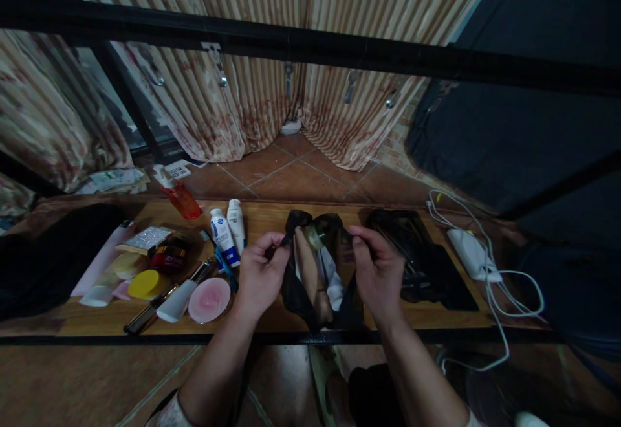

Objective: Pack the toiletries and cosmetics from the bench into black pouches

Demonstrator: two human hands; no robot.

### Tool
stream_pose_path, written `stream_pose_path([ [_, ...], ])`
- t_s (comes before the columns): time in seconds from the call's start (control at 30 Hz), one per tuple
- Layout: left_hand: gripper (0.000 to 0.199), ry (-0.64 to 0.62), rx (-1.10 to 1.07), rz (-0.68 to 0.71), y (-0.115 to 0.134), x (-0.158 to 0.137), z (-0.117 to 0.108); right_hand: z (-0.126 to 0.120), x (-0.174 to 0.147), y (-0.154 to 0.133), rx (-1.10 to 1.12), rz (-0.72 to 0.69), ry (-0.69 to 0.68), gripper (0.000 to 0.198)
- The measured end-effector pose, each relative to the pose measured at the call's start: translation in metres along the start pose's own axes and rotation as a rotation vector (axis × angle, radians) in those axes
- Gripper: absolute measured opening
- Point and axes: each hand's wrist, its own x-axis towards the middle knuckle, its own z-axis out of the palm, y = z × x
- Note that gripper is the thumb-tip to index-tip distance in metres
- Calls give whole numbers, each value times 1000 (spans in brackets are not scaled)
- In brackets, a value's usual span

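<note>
A soft black pouch (294,294) stands on the wooden board, its mouth spread wide. My left hand (261,272) pinches the pouch's left rim between thumb and fingers, and my right hand (380,273) pinches the right rim. Inside lie a beige item (306,262), a small clear container (314,237) and something white (332,278); their exact kinds are hard to make out in the dim light. Just right of my right hand is a flat black mesh case (407,252). Two white tubes (223,236) lie beyond my left hand.
On the board's left are a pink round container (209,299), a yellow-lidded jar (147,283), a dark red jar (169,253), toothbrushes (220,255) and an orange pump bottle (180,198). A white power strip (473,254) with cables lies right. A black bar (310,42) with hooks crosses ahead.
</note>
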Motion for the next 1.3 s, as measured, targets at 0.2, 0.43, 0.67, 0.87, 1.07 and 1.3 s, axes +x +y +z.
stream_pose_path([
  [0.2, 16, -12, 56, -36, -9, 5, 2, 1, 3, 11, 4, 197, -97, 31],
  [0.43, 13, 3, 70, -17, -10, -1, -2, -3, -12, -6, -299, 133, -315, 60],
  [0.67, 13, -8, 2, -25, -10, 2, 4, -4, -12, -7, -466, 133, -460, 54],
  [0.87, 10, 14, -31, -27, -4, 3, 4, -3, -10, 6, -164, 163, -306, 16],
  [1.07, 9, 27, -107, 5, 2, 3, 7, 1, -11, 5, -70, 144, -214, 20],
  [1.3, 10, 33, -126, -9, -5, 5, 10, 1, -7, 14, -128, 234, -235, 23],
])
